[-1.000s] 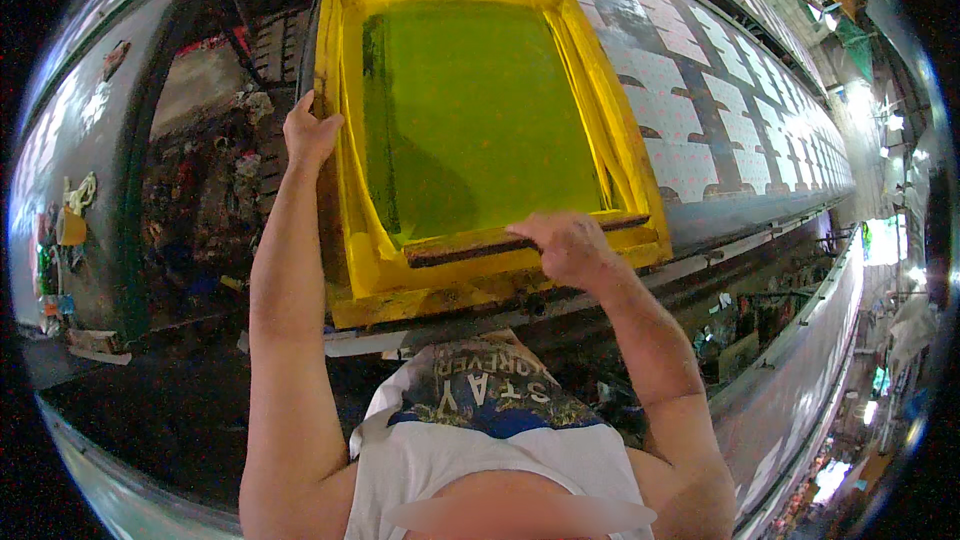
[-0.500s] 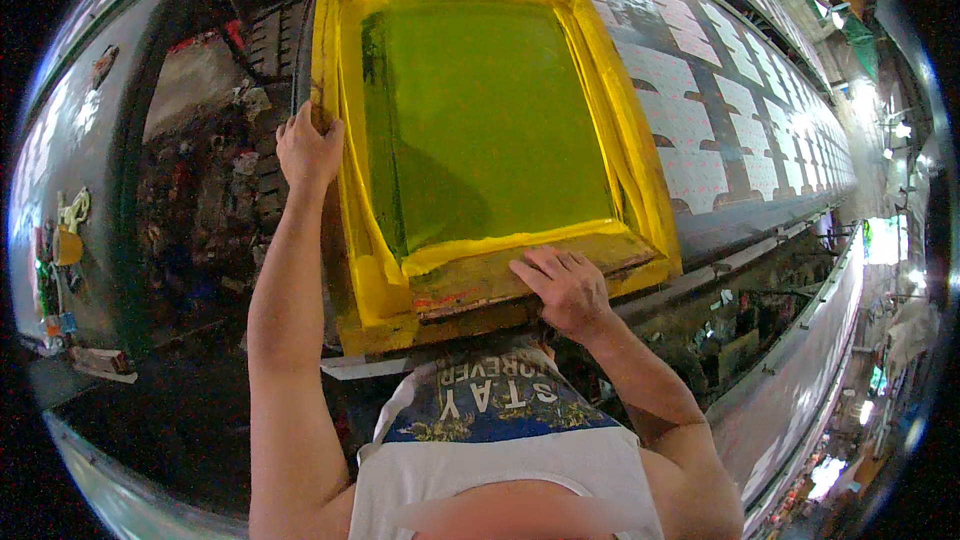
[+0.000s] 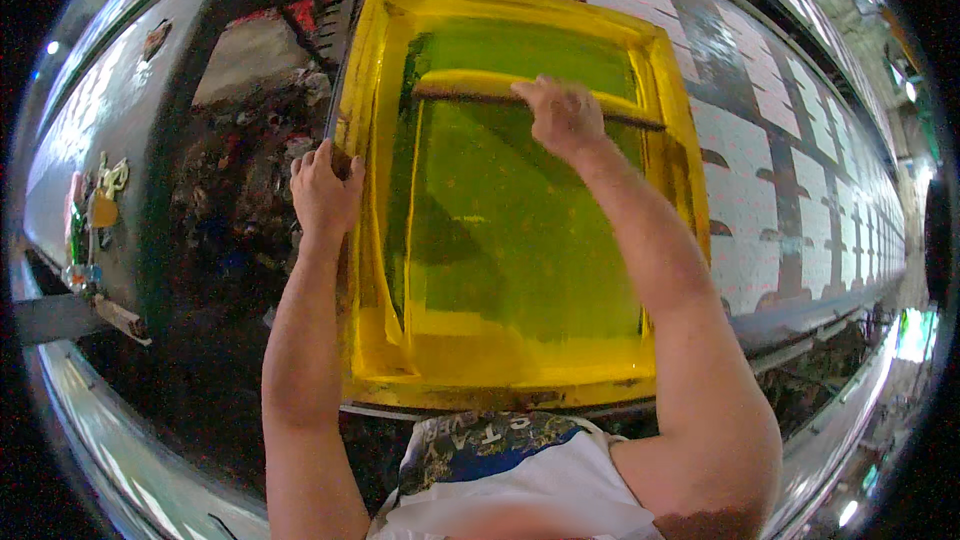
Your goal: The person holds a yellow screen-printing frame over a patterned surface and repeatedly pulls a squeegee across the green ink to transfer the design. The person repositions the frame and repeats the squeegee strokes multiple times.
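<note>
A screen printing frame with yellow-stained rails and green mesh lies flat in front of me. My left hand grips its left rail, with the thumb on the near side of the fingers' hold. Near the far end of the mesh, my right hand is closed on a wooden squeegee, which lies across the mesh from side to side. The squeegee's blade is hidden from above. Yellow ink coats the near end of the screen, inside the near rail.
To the right, a long dark table carries rows of white printed pieces. A dark, cluttered gap lies left of the frame. Beyond it, another table holds a yellow container and small items.
My right hand has pushed the squeegee from the near rail to the far part of the mesh. My left hand still holds the left rail. The whole view has shifted slightly.
</note>
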